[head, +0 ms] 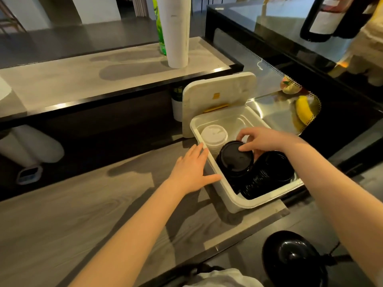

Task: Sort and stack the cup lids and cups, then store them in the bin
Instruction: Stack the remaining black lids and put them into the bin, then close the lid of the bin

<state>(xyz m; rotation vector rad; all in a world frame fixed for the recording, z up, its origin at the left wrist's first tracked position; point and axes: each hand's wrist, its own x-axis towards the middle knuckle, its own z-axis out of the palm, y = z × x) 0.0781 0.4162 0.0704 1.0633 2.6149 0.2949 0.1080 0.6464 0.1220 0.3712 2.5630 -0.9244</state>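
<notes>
The bin [261,200] is sitting on the right part of the wood-grain tabletop [83,204]. The bin lid [219,96] is standing open, leaning back at the far side.

The left hand [190,170] is pressing flat against the bin's left outer wall. Its fingers [199,150] are lying straight and close together with the tips reaching the rim, and the thumb is spreading out along the wall on the near side; this hand is gripping nothing.

The right hand [263,143] is reaching into the bin from the right. Its fingers [245,134] are curling round the far edge of the black lids [236,160] while the thumb is lying on the top lid, so the hand is clamping on that stack.

The black lids are standing tilted in the middle of the bin, just beside the white lids [214,135], which are standing in the far left corner (whether the two stacks are touching I cannot tell). A second black stack [271,168] is lying on its side along the right of the bin, partly under the right wrist.

On the higher shelf beyond, a tall cup stack [178,32] is standing upright, with a green bottle [159,27] just behind it to the left. A glass case [269,65] is running along the far right, and a banana [303,108] is lying inside it.
</notes>
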